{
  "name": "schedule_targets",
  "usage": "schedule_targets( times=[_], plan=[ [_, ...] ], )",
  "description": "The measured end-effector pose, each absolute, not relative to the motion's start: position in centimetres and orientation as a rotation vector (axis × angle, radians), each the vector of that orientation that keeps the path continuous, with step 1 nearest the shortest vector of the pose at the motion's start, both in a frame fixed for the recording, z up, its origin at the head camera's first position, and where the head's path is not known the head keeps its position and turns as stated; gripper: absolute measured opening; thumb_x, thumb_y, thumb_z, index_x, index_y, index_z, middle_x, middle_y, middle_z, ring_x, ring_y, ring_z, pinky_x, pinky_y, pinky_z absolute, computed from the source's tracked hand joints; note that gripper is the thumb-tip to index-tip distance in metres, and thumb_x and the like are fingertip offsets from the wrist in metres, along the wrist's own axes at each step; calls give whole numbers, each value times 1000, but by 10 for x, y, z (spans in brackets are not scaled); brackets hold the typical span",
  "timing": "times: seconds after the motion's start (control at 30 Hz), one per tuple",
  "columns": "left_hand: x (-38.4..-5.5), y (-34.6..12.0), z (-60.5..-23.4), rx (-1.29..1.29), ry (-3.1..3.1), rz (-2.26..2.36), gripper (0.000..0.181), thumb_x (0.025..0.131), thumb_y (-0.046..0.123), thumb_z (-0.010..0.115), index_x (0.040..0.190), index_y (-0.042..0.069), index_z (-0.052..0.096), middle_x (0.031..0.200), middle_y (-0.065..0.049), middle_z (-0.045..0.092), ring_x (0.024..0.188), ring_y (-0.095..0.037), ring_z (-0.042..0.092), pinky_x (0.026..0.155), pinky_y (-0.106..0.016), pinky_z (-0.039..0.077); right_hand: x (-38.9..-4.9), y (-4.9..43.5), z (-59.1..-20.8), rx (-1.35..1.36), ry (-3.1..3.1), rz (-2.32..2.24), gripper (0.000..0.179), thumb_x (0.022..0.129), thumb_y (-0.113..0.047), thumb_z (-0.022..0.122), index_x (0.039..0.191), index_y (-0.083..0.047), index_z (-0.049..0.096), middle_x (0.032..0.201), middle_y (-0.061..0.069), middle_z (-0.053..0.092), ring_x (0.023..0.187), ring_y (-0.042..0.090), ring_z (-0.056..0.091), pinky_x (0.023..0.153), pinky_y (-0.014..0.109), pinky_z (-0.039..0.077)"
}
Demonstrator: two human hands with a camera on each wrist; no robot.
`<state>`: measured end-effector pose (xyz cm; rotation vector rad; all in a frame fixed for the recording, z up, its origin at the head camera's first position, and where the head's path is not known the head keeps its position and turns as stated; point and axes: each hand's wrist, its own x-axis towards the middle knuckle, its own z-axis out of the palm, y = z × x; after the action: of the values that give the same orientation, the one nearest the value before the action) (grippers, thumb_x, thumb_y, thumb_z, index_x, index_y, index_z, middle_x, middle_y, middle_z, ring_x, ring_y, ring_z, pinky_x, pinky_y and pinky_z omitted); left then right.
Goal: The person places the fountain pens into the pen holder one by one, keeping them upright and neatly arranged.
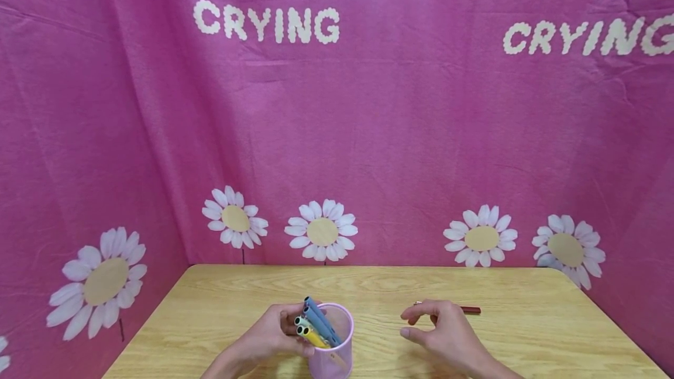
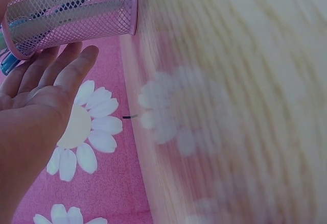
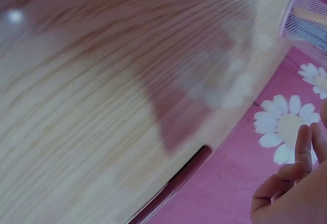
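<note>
A pink mesh pen cup (image 1: 344, 352) stands on the wooden table in the head view. Blue pens (image 1: 323, 325) and a yellow pen (image 1: 315, 338) lean in it toward the left, with another pale one beside them. My left hand (image 1: 268, 332) holds the cup near its rim, thumb in front and fingers along the far side. In the left wrist view those fingers lie against the mesh (image 2: 87, 20). To the right, my right hand (image 1: 447, 332) hovers with nothing between its bent fingers and thumb. A dark red pen (image 1: 471, 310) lies just behind it, partly hidden by that hand.
The wood-grain table (image 1: 384, 291) ends at a back edge against a pink curtain (image 1: 395, 133) printed with daisies and lettering. The curtain also encloses the left and right sides. Between the cup and my right hand runs bare tabletop.
</note>
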<state>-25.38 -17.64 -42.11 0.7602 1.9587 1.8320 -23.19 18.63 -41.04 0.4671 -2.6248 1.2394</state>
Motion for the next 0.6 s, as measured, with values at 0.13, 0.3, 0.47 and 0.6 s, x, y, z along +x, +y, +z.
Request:
schedule_targets(
  times=[0.13,0.3,0.47,0.6],
  plan=[
    [-254,-177,-421,758,1957,1831,64,87,2,85,146,-1,60,122,-17,74,102,-23,71,88,-31,59,-236,196,-417,432,-2644,1188,17,82,-21,91,96,-20,82,94,-12,74,114,22,66,97,47,51],
    [-255,-177,-422,788,1933,1839,65,88,1,85,147,-3,58,123,-19,73,102,-22,71,87,-31,59,-243,209,-423,436,-2659,1141,19,80,-20,92,97,-17,83,100,-12,76,100,18,65,86,37,51],
    [-254,-177,-422,788,1947,1837,63,88,2,85,145,-3,59,121,-18,74,101,-22,71,86,-30,59,-250,223,-428,412,-2691,1094,22,79,-20,92,98,-15,83,91,-7,73,79,14,54,67,27,42],
    [-254,-177,-422,805,1960,1837,63,87,1,85,145,-4,59,121,-18,74,101,-22,71,87,-30,59,-255,234,-431,412,-2710,1023,22,79,-21,92,97,-16,83,90,-7,72,80,14,58,67,27,44]
  ],
)
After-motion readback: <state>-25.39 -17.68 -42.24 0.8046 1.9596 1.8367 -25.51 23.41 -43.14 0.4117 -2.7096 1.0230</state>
